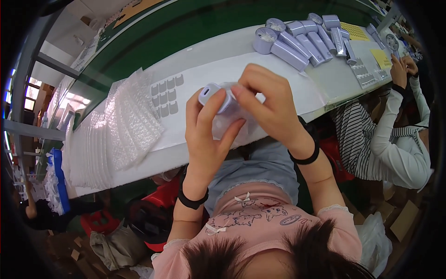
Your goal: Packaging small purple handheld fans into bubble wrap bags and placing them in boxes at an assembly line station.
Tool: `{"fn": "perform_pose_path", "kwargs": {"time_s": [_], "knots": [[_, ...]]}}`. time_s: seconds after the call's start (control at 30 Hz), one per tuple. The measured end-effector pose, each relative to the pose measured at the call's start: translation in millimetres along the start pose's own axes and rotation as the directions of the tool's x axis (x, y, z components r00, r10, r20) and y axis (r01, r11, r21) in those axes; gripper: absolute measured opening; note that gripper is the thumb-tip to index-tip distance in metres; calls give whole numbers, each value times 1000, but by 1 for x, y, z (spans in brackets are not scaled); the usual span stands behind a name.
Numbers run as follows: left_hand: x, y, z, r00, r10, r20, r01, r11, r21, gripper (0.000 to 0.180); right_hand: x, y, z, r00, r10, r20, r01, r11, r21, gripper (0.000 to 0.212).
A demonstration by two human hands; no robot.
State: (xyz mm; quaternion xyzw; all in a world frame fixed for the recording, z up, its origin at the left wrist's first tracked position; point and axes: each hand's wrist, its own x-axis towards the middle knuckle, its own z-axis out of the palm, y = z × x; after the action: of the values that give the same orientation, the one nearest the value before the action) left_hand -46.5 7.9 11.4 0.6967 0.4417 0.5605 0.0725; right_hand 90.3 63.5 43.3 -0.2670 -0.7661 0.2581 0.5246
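My left hand [200, 128] is closed round a lavender handheld fan [211, 92]; one rounded end with a small dark slot points up and left. Translucent plastic [236, 114] lies about the fan, below my fingers. Thumb and forefinger of my right hand [272, 100] are pinched together at the fan's right side, apparently on that plastic; the exact grip is hidden. Both hands are above the near edge of the white-covered table [186, 146]. Several more lavender handheld fans [290, 55] lie in a row at the far right.
Bubble-wrap bags [132, 128] are spread and stacked at the left. Beside them, grey flat stickers [167, 93] lie in rows. At the right are a yellow sheet [354, 32] and a co-worker's hands [400, 69] holding a fan [392, 43]. A blue crate [59, 179] stands far left.
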Motion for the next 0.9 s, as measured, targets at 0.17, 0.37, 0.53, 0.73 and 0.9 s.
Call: {"fn": "perform_pose_path", "kwargs": {"time_s": [0.17, 0.37, 0.53, 0.73, 0.9], "knots": [[12, 11, -9, 999, -39, 32, 39, 999, 20, 33, 18, -4, 3, 983, 182, 25, -182, 950, 253, 16], [10, 23, -44, 1000, 10, -22, -10, 1000, 15, 24, 20, -29, -1, 994, -36, 104, -1, 944, 331, 16], [-7, 45, -126, 904, 40, -425, 40, 983, 178, 21, -13, -18, 2, 979, -202, -17, 203, 978, 56, 10], [72, 8, -191, 945, 288, 156, -299, 565, 769, 24, -74, 49, 14, 997, -27, 67, 39, 983, -180, 17], [154, -102, -162, 768, 225, 599, -639, 307, 705, 27, -80, 58, 25, 993, -91, 73, 107, 959, -264, 16]]}}
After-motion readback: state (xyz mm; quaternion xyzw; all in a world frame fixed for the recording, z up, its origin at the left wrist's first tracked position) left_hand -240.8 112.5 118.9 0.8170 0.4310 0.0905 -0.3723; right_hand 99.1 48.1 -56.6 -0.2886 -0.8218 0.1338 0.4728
